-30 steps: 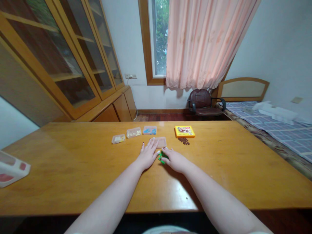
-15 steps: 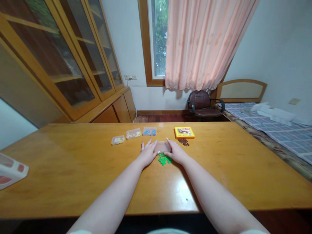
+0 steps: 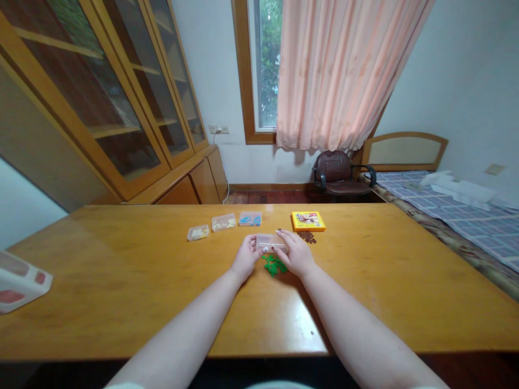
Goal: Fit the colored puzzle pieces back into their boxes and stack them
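Both my hands hold a small clear plastic box (image 3: pixel 271 241) lifted just above the wooden table (image 3: pixel 121 270). My left hand (image 3: pixel 245 257) grips its left end with curled fingers. On the box's right end my right hand (image 3: pixel 297 253) is closed, thumb on top. Directly below the box, between my hands, lies a small heap of green pieces (image 3: pixel 273 265) on the table.
Three small clear boxes stand in a row beyond: one with pale pieces (image 3: pixel 197 233), another (image 3: pixel 223 222), and one with blue pieces (image 3: pixel 250 218). A yellow box (image 3: pixel 307 220) and brown pieces (image 3: pixel 306 236) lie right. A white container (image 3: pixel 20 281) sits at left edge.
My hands left the green pieces, reached forward to the clear box, closed on its ends and lifted it off the table toward me.
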Action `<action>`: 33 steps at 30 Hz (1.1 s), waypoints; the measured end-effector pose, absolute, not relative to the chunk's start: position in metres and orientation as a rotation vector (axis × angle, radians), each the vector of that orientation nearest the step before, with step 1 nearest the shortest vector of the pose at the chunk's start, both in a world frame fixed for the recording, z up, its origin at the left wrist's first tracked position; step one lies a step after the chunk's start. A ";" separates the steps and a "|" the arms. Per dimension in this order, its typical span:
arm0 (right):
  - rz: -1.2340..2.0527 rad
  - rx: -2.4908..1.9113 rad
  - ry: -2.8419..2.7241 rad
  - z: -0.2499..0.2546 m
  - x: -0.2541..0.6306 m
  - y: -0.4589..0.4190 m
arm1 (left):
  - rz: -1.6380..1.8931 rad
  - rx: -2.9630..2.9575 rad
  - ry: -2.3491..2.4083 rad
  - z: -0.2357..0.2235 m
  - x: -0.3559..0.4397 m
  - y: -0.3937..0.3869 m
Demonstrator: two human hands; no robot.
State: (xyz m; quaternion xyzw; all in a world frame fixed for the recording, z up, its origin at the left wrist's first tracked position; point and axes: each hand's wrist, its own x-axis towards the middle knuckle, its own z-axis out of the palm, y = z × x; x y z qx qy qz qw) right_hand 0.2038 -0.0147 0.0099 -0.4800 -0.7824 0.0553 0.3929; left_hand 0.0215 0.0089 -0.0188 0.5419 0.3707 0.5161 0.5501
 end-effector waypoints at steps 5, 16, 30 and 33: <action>0.016 -1.249 -1.949 0.004 0.201 -0.014 | 1.212 1.168 0.912 -0.020 0.026 0.005; -0.058 -1.229 -1.958 -0.001 0.200 -0.016 | 1.243 1.122 0.866 -0.019 0.027 0.002; 0.551 -1.221 -1.464 0.007 0.215 0.002 | 1.123 1.260 0.624 -0.017 0.025 -0.004; 0.806 -1.242 -1.210 0.003 0.221 0.010 | 1.046 1.403 0.585 -0.013 0.022 -0.005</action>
